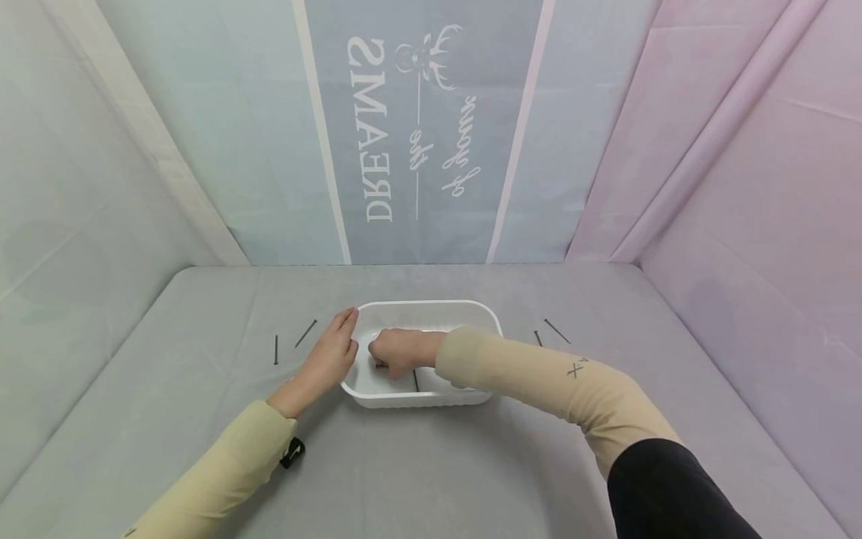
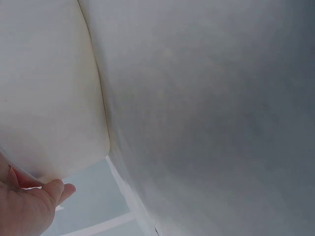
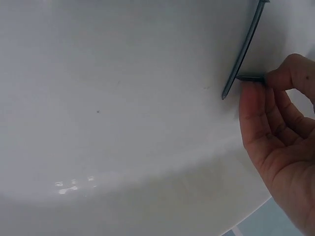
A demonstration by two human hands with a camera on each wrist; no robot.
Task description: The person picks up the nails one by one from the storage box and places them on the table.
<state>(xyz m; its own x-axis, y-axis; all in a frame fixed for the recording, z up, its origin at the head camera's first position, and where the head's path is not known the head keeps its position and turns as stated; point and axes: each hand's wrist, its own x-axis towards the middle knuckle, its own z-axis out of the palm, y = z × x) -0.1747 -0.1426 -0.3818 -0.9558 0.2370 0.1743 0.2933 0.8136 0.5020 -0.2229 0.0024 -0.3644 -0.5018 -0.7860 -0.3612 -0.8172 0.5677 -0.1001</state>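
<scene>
A white plastic tray [image 1: 431, 304] stands on the grey table. My left hand [image 1: 342, 338] lies with straight fingers against the tray's left rim; the left wrist view shows that hand [image 2: 34, 204] beside the tray's outer wall [image 2: 49, 98]. My right hand [image 1: 385, 361] reaches inside the tray. In the right wrist view the right hand [image 3: 261, 84] pinches the end of a dark nail [image 3: 249, 77] just above the tray floor [image 3: 123, 98]. A second nail [image 3: 244, 51] lies on that floor next to it, also visible as a dark nail [image 1: 415, 379] in the head view.
Two loose nails [image 1: 275, 349] [image 1: 305, 333] lie on the table left of the tray and two more nails [image 1: 557, 331] [image 1: 538, 338] to its right. Cloth walls close in the back and both sides.
</scene>
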